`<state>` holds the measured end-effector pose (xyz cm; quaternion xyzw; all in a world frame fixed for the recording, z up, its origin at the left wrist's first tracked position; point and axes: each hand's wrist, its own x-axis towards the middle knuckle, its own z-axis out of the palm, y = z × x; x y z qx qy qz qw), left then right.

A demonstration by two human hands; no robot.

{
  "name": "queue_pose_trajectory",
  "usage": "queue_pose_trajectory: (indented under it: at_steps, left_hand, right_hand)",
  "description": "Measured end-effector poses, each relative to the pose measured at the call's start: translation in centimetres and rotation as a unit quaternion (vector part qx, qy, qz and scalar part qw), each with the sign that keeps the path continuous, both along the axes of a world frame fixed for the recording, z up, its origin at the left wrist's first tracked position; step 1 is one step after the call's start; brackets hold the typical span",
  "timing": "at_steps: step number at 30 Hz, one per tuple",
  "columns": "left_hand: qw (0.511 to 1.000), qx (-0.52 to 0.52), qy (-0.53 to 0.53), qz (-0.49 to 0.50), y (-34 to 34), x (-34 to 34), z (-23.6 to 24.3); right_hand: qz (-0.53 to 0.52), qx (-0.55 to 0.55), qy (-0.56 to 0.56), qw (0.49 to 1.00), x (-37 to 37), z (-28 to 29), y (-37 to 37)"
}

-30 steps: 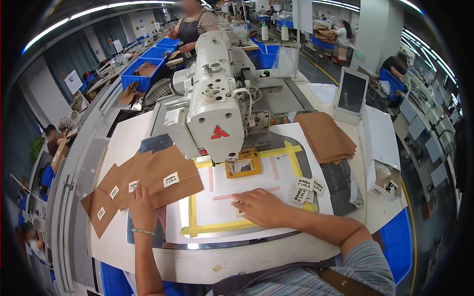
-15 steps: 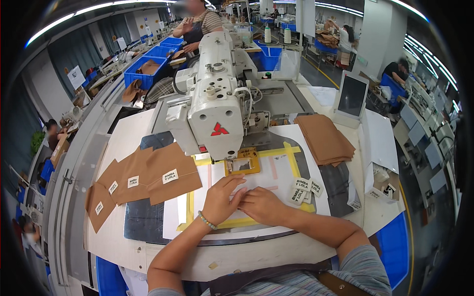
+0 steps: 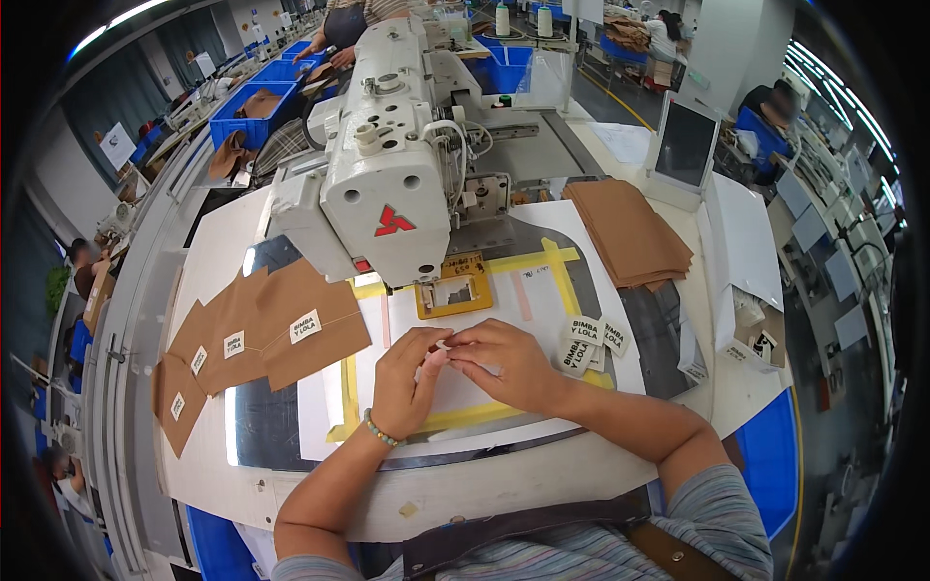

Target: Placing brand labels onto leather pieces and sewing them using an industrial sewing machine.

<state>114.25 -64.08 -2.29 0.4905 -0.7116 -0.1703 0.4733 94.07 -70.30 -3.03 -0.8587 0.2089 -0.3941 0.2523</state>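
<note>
My left hand (image 3: 405, 380), with a beaded bracelet at its wrist, and my right hand (image 3: 511, 366) meet fingertip to fingertip over the white sheet (image 3: 323, 407) marked out with yellow tape. Their fingers are pinched together; a small pale spot shows between the tips, too small to name. Just beyond them lies a yellow clamp frame (image 3: 455, 310) under the head of a white sewing machine (image 3: 383, 194). Loose white labels (image 3: 584, 331) with dark print lie beside my right hand. Overlapping brown pieces (image 3: 339, 315), each bearing a label, spread out at the left.
A stack of brown pieces (image 3: 630, 237) sits at the right, near a small screen (image 3: 686, 143). An open white box (image 3: 751, 329) stands at the table's right edge. Blue bins (image 3: 254, 114) are at the back left, where a co-worker (image 3: 349, 24) stands. Thread cones (image 3: 503, 19) rise behind.
My hands, lying low over the sheet before, are now raised with fingertips brought together. The view has tilted and shifted. The co-worker's raised hand has come down toward the bins.
</note>
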Motion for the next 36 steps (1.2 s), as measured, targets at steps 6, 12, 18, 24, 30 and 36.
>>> queue_pose_trajectory:
  at_steps: [6,12,18,24,30,36]
  left_hand:
    - [0.997,0.020,0.046,0.054,0.3,-0.4,-0.3]
    - [0.996,0.058,0.053,0.044,0.4,-0.6,-0.2]
    - [0.997,0.028,0.067,0.023,0.1,-0.6,-0.9]
    - [0.996,0.018,0.082,0.021,0.0,-0.6,-0.9]
    - [0.996,0.016,0.084,0.009,-0.1,-0.2,-0.8]
    - [0.997,-0.015,0.074,-0.018,-0.1,-0.1,-0.4]
  right_hand:
    - [-0.001,0.031,-0.007,0.999,-0.1,0.1,0.2]
    - [0.002,0.016,-0.052,0.999,-0.5,0.2,0.1]
    - [0.005,0.013,-0.047,0.999,-0.5,0.0,0.1]
    - [0.013,0.056,-0.040,0.998,-0.5,0.4,0.1]
    - [0.025,0.089,-0.015,0.996,-0.8,0.4,0.1]
    - [0.020,0.120,-0.042,0.992,-1.4,0.9,-1.0]
